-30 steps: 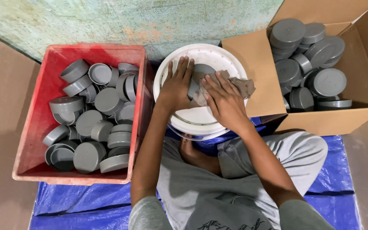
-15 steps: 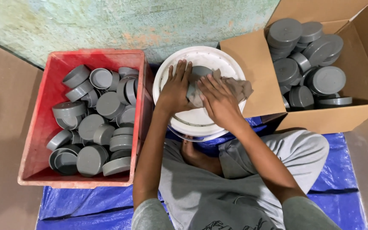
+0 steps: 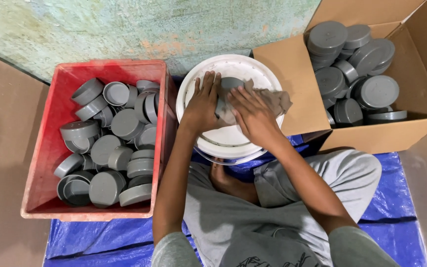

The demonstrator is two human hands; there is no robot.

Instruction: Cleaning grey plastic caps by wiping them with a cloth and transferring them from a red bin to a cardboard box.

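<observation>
My left hand [image 3: 202, 104] grips a grey round cap [image 3: 227, 88] on top of an upturned white bucket [image 3: 233, 143] between my legs. My right hand [image 3: 253, 113] presses a grey-brown cloth [image 3: 273, 101] against the cap. Most of the cap is hidden under the two hands and the cloth.
A red plastic crate [image 3: 50, 148] at my left holds several grey caps [image 3: 109, 148]. An open cardboard box [image 3: 292, 84] at my right holds several more grey caps [image 3: 357, 74]. I sit on a blue tarp [image 3: 100, 242]; a green wall lies ahead.
The hands stay on the cap and cloth over the bucket, with the right hand shifting slightly over the cloth. The view has moved a little.
</observation>
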